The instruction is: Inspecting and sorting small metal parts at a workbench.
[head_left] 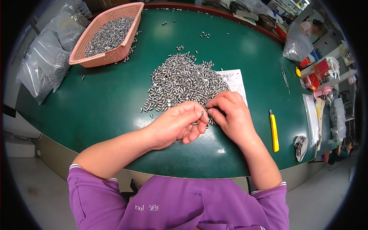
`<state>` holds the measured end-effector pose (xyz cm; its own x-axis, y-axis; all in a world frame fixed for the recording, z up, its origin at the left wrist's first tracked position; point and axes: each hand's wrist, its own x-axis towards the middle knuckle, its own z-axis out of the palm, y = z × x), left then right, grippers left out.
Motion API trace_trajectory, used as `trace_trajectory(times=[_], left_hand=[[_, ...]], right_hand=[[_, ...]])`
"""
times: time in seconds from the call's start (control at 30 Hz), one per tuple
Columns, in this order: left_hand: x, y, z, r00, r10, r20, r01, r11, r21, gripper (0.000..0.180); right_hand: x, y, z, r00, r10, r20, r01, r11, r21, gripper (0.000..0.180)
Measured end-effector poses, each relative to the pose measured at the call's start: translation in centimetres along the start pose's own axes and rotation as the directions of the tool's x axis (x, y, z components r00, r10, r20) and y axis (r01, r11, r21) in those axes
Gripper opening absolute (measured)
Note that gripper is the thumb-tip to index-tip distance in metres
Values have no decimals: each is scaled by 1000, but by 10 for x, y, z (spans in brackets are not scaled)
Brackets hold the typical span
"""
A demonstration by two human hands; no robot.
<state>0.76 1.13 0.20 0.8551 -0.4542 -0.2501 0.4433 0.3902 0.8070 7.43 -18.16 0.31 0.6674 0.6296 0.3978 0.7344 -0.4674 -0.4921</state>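
A heap of small, shiny metal cylindrical parts (pixel 184 78) lies in the middle of the green table. At its near edge my left hand (pixel 178 124) is turned partly palm up, its thumb and forefinger pinching one small metal part (pixel 202 113). More metal parts seem to rest in its curled fingers. Close beside it, my right hand (pixel 230 115) reaches down to the heap's right edge with thumb and forefinger bent together. Whatever lies between those fingertips is too small or hidden to make out. Partly under the heap is a printed paper sheet (pixel 234 82).
A pink plastic basket (pixel 101 59) of similar parts stands at the far left, beside filled clear bags (pixel 50 61). To the right lie a yellow utility knife (pixel 274 132), a small pouch (pixel 301 148) and tweezers (pixel 284 76). Another filled bag (pixel 297 44) and a person (pixel 312 28) are at the back right.
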Motion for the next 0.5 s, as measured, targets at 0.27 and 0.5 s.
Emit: trace_trajectory(times=[0.27, 0.5], left_hand=[[-2, 3, 2, 999, -45, -28, 44, 998, -55, 21], [0, 1, 0, 1000, 12, 8, -12, 999, -35, 17]], right_hand=[[2, -1, 3, 999, -30, -13, 30, 999, -39, 11], [1, -2, 4, 1000, 24, -12, -25, 999, -41, 13]])
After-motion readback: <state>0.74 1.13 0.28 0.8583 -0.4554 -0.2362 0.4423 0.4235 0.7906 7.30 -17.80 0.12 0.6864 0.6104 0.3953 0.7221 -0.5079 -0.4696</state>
